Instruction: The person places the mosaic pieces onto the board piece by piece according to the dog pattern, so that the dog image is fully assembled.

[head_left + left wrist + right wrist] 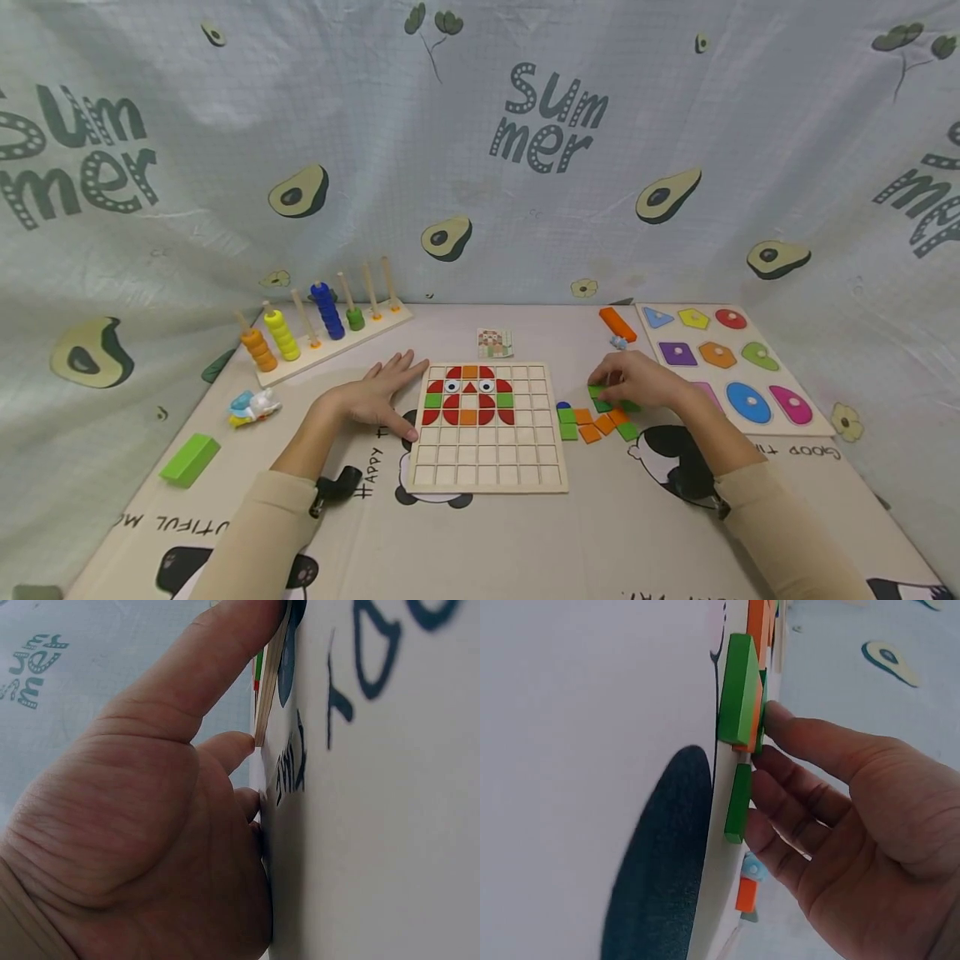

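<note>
My left hand (377, 402) lies with fingers spread at the left edge of a wooden grid board (487, 488), thumb and fingers touching its rim. Red, green, orange and eyed tiles form a face-like pattern in the board's upper cells. Right of the board, my right hand (636, 379) pinches a green tile (595, 390) between thumb and index finger, low over a loose pile. Below its fingers in the right wrist view are a darker green tile (739, 802) and a light green tile (737, 690). Orange tiles (588, 433) lie nearby.
A small pattern card (495, 342) lies behind the board. At back left stands a peg stacker (330, 346) with coloured rings. A green block (190, 460) and a small toy (253, 408) lie left. A shape puzzle (727, 367) and an orange block (618, 324) are right.
</note>
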Available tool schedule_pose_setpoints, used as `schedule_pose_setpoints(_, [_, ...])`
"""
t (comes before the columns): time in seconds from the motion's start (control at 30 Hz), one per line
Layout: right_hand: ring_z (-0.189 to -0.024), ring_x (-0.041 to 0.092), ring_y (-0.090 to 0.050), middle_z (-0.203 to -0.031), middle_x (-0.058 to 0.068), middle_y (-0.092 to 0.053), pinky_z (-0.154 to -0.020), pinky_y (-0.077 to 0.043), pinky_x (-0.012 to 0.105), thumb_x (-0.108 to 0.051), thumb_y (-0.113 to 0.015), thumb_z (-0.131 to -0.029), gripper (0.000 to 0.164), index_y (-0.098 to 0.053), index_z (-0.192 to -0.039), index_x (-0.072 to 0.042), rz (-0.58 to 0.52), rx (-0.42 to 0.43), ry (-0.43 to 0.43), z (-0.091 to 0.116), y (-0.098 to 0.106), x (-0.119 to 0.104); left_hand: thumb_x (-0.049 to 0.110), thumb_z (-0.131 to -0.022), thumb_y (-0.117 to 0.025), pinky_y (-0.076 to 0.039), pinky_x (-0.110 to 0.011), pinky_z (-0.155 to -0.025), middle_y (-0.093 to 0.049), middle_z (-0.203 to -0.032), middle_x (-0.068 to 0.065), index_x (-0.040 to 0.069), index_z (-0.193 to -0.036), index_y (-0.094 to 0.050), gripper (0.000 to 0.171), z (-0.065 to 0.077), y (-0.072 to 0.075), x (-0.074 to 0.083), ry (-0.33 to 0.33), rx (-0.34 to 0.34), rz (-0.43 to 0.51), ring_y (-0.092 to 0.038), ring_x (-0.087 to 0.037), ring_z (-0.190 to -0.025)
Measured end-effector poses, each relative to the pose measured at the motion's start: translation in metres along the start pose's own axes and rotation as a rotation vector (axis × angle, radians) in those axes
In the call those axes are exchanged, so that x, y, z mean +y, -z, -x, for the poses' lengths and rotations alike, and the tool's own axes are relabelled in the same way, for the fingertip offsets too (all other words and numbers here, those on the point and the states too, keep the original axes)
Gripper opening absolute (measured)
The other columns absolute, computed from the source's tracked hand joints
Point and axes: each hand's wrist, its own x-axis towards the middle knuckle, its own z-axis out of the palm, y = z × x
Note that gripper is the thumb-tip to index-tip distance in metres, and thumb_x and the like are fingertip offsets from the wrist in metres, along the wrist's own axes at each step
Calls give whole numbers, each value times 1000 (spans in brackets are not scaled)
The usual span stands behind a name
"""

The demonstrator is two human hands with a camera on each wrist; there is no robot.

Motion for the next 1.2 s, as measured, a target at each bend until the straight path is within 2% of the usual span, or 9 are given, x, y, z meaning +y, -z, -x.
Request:
schedule_pose_setpoints(0.13, [-75, 14, -58, -85, -5, -65, -70, -53, 27, -13, -69, -89, 12, -70, -100, -17, -5, -25, 2, -4, 0, 4, 63, -61, -80, 3, -56, -115, 5, -161, -12, 22, -156, -12, 123, 1, 0, 0, -5, 4, 3, 10, -32, -147])
schedule_pose_setpoints(0.27, [-74, 18, -57, -80, -2, -62, -69, -53, 29, -12, -69, -89, 9, -65, -96, -16, -28, -50, -36, -5, 2, 1, 63, -61, -80, 4, -56, -116, 5, -161, -11, 23, -156, -12, 123, 0, 0, 0, -6, 6, 7, 10, -31, -147])
schedule_pose_setpoints(0.4, [-76, 20, -54, -80, 0, -60, -67, -52, 29, -9, -69, -88, 7, -64, -92, -13, -36, 4, -57, -9, 4, -7, 65, -60, -79, 3, -56, -116, 6, -161, -11, 24, -156, -12, 124, -1, -2, -2, 4, 4, -4, 10, -31, -147])
schedule_pose_setpoints(0.5, [-76, 20, -54, -80, 0, -60, -67, -50, 28, -9, -67, -89, 4, -65, -92, -11, -45, 54, -30, -18, 6, -17, 66, -60, -79, 3, -56, -116, 6, -161, -10, 24, -156, -12, 124, -1, -2, -2, 7, 3, -9, 10, -31, -147])
schedule_pose_setpoints(0.63, [-75, 20, -55, -84, -1, -66, -66, -52, 30, -11, -67, -91, 9, -70, -99, -11, -62, 70, 42, -37, 5, -38, 65, -60, -79, 3, -55, -116, 5, -161, -11, 24, -156, -12, 124, 0, 0, 0, 0, 2, -4, 10, -31, -147])
schedule_pose_setpoints(0.77, [-77, 17, -60, -90, -4, -70, -67, -54, 31, -13, -67, -90, 14, -72, -103, -11, -81, 38, 122, -59, -5, -66, 64, -61, -79, 3, -56, -116, 5, -161, -12, 23, -156, -12, 123, 1, 0, 0, -12, 2, 3, 10, -31, -147])
schedule_pose_setpoints(0.97, [-78, 12, -63, -90, -6, -71, -70, -55, 28, -12, -71, -87, 13, -75, -99, -12, -114, -60, 213, -86, -34, -113, 63, -62, -79, 4, -56, -115, 6, -161, -12, 23, -156, -11, 122, 1, 1, 0, -24, -3, 9, 10, -32, -147])
schedule_pose_setpoints(1.1, [-73, 8, -62, -86, -9, -71, -69, -55, 25, -11, -74, -84, 13, -76, -96, -12, -135, -136, 262, -99, -55, -136, 65, -62, -78, 5, -56, -115, 7, -161, -10, 25, -156, -10, 123, 0, 1, -2, -19, -7, 2, 11, -30, -147])
schedule_pose_setpoints(1.2, [-70, 6, -60, -81, -9, -70, -66, -53, 23, -9, -76, -82, 11, -76, -93, -12, -110, -186, 281, -103, -67, -149, 67, -61, -78, 5, -55, -116, 7, -161, -8, 27, -156, -9, 124, 0, 1, -3, -10, -9, -4, 12, -28, -147])
